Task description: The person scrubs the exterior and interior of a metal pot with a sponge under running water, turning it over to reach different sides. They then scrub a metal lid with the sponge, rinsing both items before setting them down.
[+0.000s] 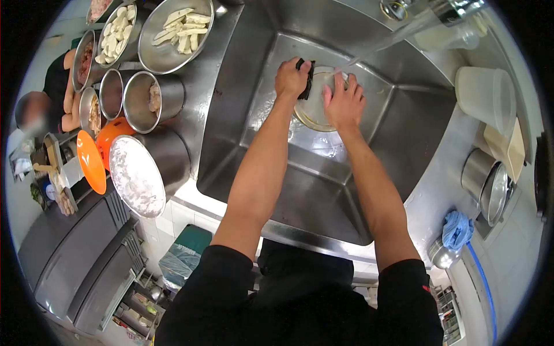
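A clear round dish (314, 120), perhaps a bowl or a lid, sits low in the steel sink (231, 127). My left hand (290, 81) is closed around a crumpled black cloth or pad (307, 81) at the dish's left edge. On the opposite side, my right hand (346, 104) grips the dish by its right rim, fingers bent and thumb over the inside. A stream of water (381, 43) runs from the tap (456, 10) toward the dish and my right fingers. Part of the dish is hidden by both hands.
Left of the sink stand steel bowls of pale sliced food (183, 32), deep pots (144, 101), an orange lid (91, 161) and a large white-topped container (137, 176). On the right are a plastic tub (485, 95), steel pots (482, 179) and a blue cloth (457, 229). Another person (57, 98) is far left.
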Motion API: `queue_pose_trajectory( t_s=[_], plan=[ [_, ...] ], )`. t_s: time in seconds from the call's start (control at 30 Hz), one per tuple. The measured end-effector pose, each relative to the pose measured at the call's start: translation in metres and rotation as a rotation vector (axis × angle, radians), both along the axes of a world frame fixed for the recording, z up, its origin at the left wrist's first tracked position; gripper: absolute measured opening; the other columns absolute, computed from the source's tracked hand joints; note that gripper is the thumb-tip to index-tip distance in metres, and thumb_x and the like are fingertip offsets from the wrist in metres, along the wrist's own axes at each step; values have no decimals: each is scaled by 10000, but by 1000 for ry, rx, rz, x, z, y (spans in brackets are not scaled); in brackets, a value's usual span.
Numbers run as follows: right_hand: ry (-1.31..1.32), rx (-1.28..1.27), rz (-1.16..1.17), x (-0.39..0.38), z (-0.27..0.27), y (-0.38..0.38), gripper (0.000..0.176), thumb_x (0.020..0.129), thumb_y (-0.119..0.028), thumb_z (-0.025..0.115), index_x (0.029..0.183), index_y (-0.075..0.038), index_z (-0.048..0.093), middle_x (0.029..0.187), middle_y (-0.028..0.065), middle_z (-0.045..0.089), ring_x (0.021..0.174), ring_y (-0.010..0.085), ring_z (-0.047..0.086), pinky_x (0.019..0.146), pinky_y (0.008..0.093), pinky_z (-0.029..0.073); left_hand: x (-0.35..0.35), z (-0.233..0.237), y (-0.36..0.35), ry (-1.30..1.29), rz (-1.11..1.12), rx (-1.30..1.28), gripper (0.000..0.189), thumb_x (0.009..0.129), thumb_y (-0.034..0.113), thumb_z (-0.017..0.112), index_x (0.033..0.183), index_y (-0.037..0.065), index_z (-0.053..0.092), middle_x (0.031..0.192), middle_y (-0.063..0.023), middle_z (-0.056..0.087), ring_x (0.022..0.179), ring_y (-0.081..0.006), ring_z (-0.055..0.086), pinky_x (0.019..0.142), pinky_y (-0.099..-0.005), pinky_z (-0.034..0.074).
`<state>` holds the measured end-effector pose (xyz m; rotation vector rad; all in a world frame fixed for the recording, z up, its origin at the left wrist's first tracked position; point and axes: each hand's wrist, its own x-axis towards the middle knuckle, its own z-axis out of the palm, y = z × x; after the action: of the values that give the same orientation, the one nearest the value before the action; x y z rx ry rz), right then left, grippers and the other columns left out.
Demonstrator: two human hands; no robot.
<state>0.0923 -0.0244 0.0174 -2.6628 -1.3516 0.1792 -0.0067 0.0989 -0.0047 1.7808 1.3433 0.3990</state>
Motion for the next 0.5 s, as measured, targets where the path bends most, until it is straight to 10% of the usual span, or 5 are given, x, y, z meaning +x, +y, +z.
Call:
queue_pose_trajectory(
  t_s=[0.17,0.37,0.5],
  plan=[
    [5,65,59,3,8,-3,503,873,-379,549,1316,-165,443,1317,157,418,1124,367,459,875,515,415,-40,9,-58,-85,217,88,323,861,347,608,898,28,632,943,-246,593,915,-422,556,796,-463,445],
    [30,6,-32,-2,3,-1,568,885,-412,518,1396,-211,377,1326,146,396,1126,344,440,895,512,381,8,31,0,77,-221,171,298,866,314,603,881,17,610,928,-233,575,874,-428,542,771,-480,441],
    [23,62,70,6,8,-8,519,871,-388,546,1345,-210,430,1304,131,434,1115,335,458,873,504,397,-30,15,-52,-126,94,199,218,858,248,626,903,35,626,878,-221,556,835,-404,552,734,-465,445]
  ],
)
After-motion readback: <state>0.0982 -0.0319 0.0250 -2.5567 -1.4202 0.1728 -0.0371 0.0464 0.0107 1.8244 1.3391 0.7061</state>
